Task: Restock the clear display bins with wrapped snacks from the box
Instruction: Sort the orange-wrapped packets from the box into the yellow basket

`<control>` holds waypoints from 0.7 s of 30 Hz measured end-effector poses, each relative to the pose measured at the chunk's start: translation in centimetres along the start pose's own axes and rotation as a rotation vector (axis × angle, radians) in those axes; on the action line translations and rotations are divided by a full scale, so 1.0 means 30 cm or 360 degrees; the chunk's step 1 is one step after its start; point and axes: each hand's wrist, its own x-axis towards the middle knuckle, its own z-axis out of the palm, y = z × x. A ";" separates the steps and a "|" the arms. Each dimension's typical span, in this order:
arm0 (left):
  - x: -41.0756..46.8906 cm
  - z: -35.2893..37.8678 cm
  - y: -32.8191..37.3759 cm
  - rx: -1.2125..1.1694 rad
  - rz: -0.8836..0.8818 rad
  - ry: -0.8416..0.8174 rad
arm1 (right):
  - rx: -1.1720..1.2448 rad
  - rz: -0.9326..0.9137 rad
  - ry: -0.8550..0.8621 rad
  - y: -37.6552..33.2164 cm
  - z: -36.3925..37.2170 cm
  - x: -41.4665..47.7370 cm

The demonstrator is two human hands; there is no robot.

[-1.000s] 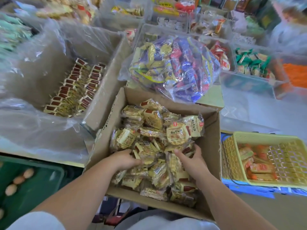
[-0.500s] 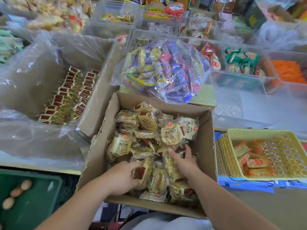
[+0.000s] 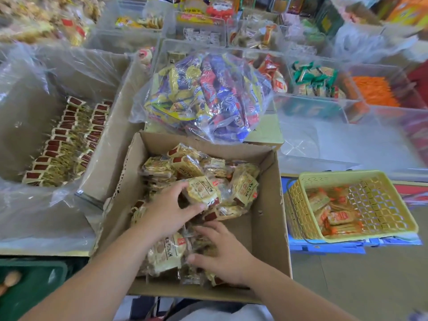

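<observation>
An open cardboard box (image 3: 266,228) in front of me holds a heap of wrapped snacks (image 3: 185,167) in cream-yellow packs with red ends. My left hand (image 3: 166,212) reaches into the middle of the heap and grips one pack (image 3: 202,191) between thumb and fingers. At the near end of the box, my right hand (image 3: 224,253) lies palm down, its thumb and bent fingers closed round several packs (image 3: 166,253). Clear display bins (image 3: 324,105) stand beyond the box, to the right and at the back.
A clear bag of blue and yellow snacks (image 3: 203,96) lies just behind the box. At left stands a plastic-lined carton (image 3: 104,144) with rows of red-topped packs. On the right is a yellow basket (image 3: 296,205) of orange packs. A green crate (image 3: 30,288) sits at lower left.
My left hand has moved from the near left of the heap up to its middle and taken hold of a pack. My right hand has drawn back to the near end of the box.
</observation>
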 end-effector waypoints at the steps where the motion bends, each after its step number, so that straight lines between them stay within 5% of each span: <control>1: 0.018 0.013 0.012 0.0016 -0.0014 -0.0011 | 0.0047 -0.0046 -0.0048 -0.002 0.002 -0.009; 9: 0.075 0.174 0.034 0.0077 -0.0199 -0.0150 | 0.0460 -0.0078 -0.0235 0.014 -0.081 -0.079; 16: -0.002 0.178 0.050 0.0362 0.0072 -0.0603 | 0.0206 0.0043 0.0767 -0.004 -0.306 -0.045; 21: -0.090 0.112 0.083 0.0455 0.0132 -0.0740 | -0.0542 0.0170 0.0667 0.030 -0.449 0.149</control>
